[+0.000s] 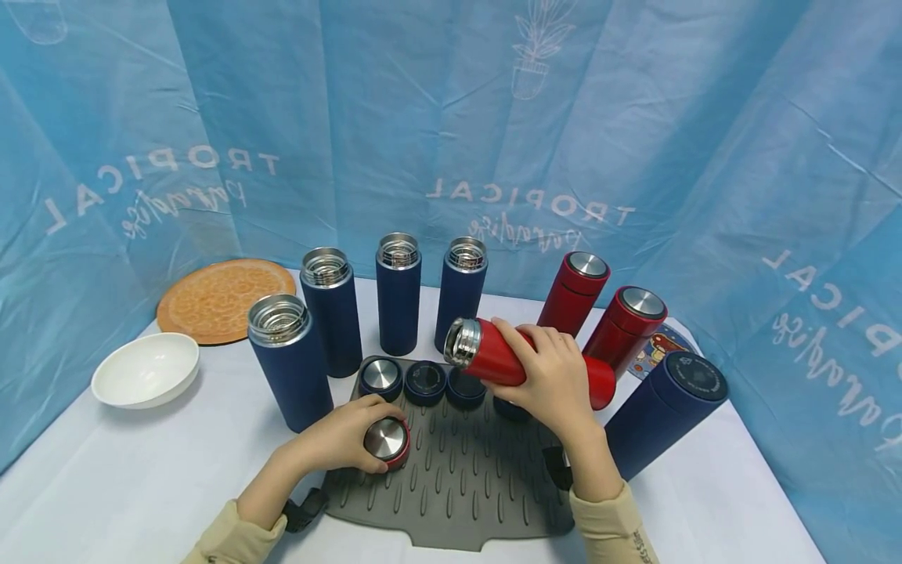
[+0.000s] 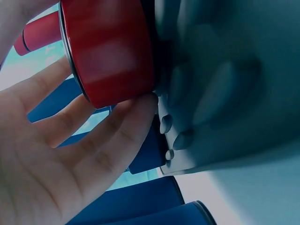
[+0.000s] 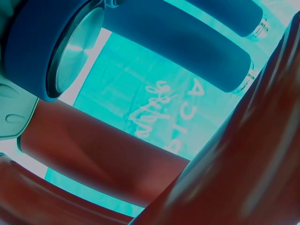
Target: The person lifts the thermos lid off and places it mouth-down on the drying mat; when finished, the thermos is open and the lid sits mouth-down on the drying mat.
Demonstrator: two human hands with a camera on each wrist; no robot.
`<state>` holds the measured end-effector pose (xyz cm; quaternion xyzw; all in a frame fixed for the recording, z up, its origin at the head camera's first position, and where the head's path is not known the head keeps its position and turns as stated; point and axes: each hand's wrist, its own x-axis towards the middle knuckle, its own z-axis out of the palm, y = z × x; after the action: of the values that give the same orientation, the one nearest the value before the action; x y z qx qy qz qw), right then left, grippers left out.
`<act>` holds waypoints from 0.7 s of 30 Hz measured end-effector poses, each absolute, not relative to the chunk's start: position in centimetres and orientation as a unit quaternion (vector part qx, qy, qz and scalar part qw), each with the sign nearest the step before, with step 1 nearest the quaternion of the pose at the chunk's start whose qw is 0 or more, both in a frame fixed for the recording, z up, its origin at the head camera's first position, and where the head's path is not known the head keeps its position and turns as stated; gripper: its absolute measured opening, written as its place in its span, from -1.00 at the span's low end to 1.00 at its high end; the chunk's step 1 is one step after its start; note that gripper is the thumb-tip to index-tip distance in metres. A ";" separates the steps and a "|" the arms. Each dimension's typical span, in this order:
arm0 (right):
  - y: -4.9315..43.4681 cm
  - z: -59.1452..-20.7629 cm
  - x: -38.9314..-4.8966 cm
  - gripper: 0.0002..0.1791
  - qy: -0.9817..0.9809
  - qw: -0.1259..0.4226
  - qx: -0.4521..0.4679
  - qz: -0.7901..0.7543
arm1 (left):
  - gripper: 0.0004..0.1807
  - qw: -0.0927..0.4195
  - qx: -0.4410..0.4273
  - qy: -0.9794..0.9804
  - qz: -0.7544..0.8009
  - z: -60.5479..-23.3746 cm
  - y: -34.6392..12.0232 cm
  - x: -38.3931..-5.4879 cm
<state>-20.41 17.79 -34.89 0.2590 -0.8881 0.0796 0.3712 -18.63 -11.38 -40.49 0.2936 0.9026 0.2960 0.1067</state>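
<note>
Left grip [image 1: 344,435] grasps a red steel-topped lid [image 1: 385,439], fingers and thumb curled round its side; lid sits on the left part of a grey mat [image 1: 451,489] studded with raised bumps. Right grip [image 1: 546,380] is clasped round an uncapped red thermos [image 1: 496,355], tipped well over above the far right part of the mat, bare steel mouth facing left. Navy lids [image 1: 426,381] in a row along the mat's far edge: leftmost steel-topped, next two black-topped, fourth partly hidden by the right grip. Four uncapped navy thermoses [image 1: 398,305] upright, left of and behind the mat. To the right, two capped red thermoses [image 1: 566,301]; nearer, one capped navy thermos [image 1: 648,427]. Left side of table [image 1: 106,478]: white bowl [image 1: 146,372], round tan board [image 1: 221,301] behind it. Blue curtain [image 1: 380,102] at back, lettering mirrored.
</note>
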 end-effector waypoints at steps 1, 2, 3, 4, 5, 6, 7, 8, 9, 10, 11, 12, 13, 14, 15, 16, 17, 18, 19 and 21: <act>17.8 -34.9 -20.4 -0.12 -0.888 0.371 0.259 0.079 | -0.33 0.107 0.294 0.903 0.295 -40.5 -11.4 -18.6; 17.8 -34.9 -20.4 -0.12 -0.888 0.371 0.260 0.079 | -0.33 0.107 0.294 0.903 0.295 -40.5 -11.4 -18.7; 17.8 -34.9 -20.4 -0.11 -0.888 0.371 0.260 0.079 | -0.33 0.108 0.295 0.903 0.294 -40.5 -11.5 -18.7; 17.8 -34.9 -20.4 -0.11 -0.888 0.371 0.260 0.079 | -0.33 0.109 0.295 0.903 0.294 -40.6 -11.5 -18.7; 17.8 -34.9 -20.4 -0.11 -0.888 0.371 0.260 0.080 | -0.33 0.110 0.295 0.903 0.293 -40.6 -11.5 -18.8; 17.8 -34.9 -20.4 -0.11 -0.888 0.370 0.260 0.081 | -0.33 0.110 0.296 0.903 0.292 -40.6 -11.5 -18.8; 17.7 -34.9 -20.4 -0.11 -0.888 0.370 0.260 0.082 | -0.33 0.111 0.297 0.902 0.291 -40.6 -11.6 -18.8; 17.7 -34.9 -20.4 -0.11 -0.888 0.370 0.260 0.083 | -0.33 0.111 0.298 0.903 0.290 -40.7 -11.6 -18.8; 17.6 -35.0 -20.4 -0.10 -0.888 0.370 0.260 0.085 | -0.33 0.111 0.299 0.903 0.290 -40.7 -11.6 -18.8; 17.6 -35.0 -20.5 -0.10 -0.888 0.370 0.259 0.085 | -0.33 0.111 0.299 0.903 0.289 -40.7 -11.7 -18.8; 17.6 -35.0 -20.5 -0.09 -0.889 0.369 0.258 0.087 | -0.33 0.110 0.299 0.903 0.289 -40.7 -11.7 -18.8; 17.5 -35.0 -20.5 -0.09 -0.889 0.369 0.256 0.089 | -0.33 0.111 0.299 0.903 0.289 -40.6 -11.7 -18.8; 17.5 -34.9 -20.4 -0.09 -0.890 0.369 0.253 0.091 | -0.33 0.112 0.298 0.903 0.289 -40.6 -11.7 -18.7; 17.5 -35.0 -20.4 -0.08 -0.891 0.368 0.249 0.095 | -0.33 0.113 0.298 0.902 0.290 -40.6 -11.7 -18.7; 17.4 -34.9 -20.4 -0.07 -0.892 0.367 0.245 0.099 | -0.33 0.115 0.298 0.902 0.292 -40.6 -11.7 -18.8; 17.4 -34.9 -20.4 -0.07 -0.893 0.367 0.241 0.104 | -0.33 0.115 0.298 0.901 0.293 -40.6 -11.6 -18.8; 17.4 -35.0 -20.4 -0.06 -0.893 0.365 0.237 0.109 | -0.33 0.117 0.298 0.900 0.295 -40.6 -11.6 -18.8; 17.4 -34.9 -20.4 -0.06 -0.894 0.365 0.234 0.114 | -0.34 0.118 0.298 0.900 0.296 -40.6 -11.6 -18.8; 17.4 -34.9 -20.4 -0.06 -0.894 0.364 0.232 0.120 | -0.33 0.120 0.299 0.899 0.297 -40.6 -11.6 -18.8; 17.3 -34.9 -20.4 -0.06 -0.894 0.362 0.229 0.131 | -0.33 0.122 0.298 0.898 0.299 -40.6 -11.5 -18.8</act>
<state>-20.36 17.28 -34.94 0.2289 -0.8939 0.1314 0.3623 -18.83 -11.53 -40.60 0.2976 0.8983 0.2993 0.1221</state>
